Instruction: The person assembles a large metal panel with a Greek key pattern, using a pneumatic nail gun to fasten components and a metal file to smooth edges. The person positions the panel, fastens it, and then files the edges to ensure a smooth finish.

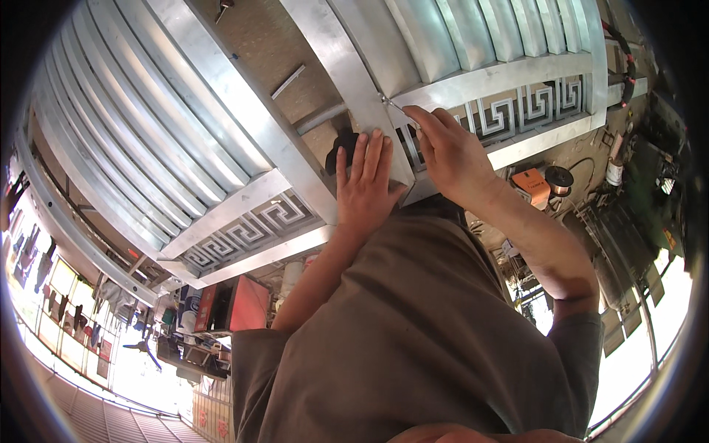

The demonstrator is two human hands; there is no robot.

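Panel on the right (476, 37), silver metal, slatted and fret-patterned, fills the upper middle to upper right; a matching panel on the left (247, 111) lies across a narrow gap. Right hand (450, 151) curled round a thin metal tool (393, 104) (mostly hidden in the fist, exact kind unclear); its tip is at the right panel's left side bar (343, 63), near where the crossbar (487, 87) joins. Left hand (365, 188) stretched flat, fingers slightly apart, gripping nothing, laid over that bar's outer edge toward the panel's lower left corner. Black object (341, 151) in the gap by those fingers (can't tell what). Thin strip (288, 81) farther up the gap. Past the right panel's lower edge: orange box (530, 184) just beside a wire spool (559, 179). Red box (249, 304) past the left panel's lower edge.
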